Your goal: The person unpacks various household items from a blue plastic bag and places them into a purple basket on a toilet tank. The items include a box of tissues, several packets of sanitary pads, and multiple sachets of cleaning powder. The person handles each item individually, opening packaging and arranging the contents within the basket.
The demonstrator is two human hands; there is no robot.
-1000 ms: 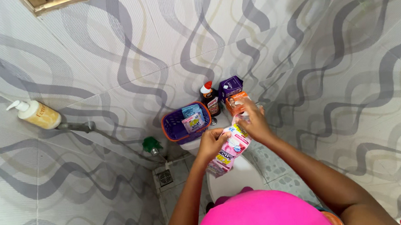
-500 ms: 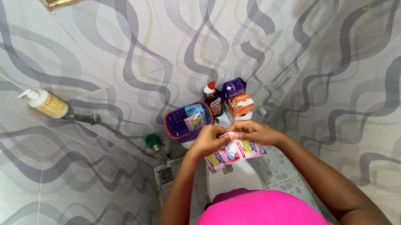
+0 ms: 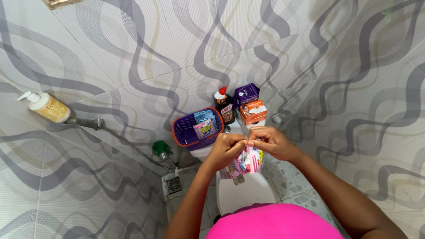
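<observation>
Left hand (image 3: 226, 149): fingers curled tight, grip pinching the top edge of a pink plastic packet (image 3: 247, 162).
Right hand (image 3: 269, 143): fingertips pressed together on the same top edge, knuckles just beside the left hand's.
Packet: glossy, crinkled film in pink with yellow and blue print, hanging bunched below both hands, held in the air above a white toilet (image 3: 241, 191).
Behind the hands: a purple slotted plastic basket (image 3: 186, 133) holding small sachets, a dark bottle with a red-and-white cap (image 3: 224, 106), and an orange carton (image 3: 253, 112) beside a purple box (image 3: 246, 92).
Walls: pale ribbed tiles with grey wavy lines; a cream pump bottle (image 3: 49, 106) rests on a metal pipe at left.
</observation>
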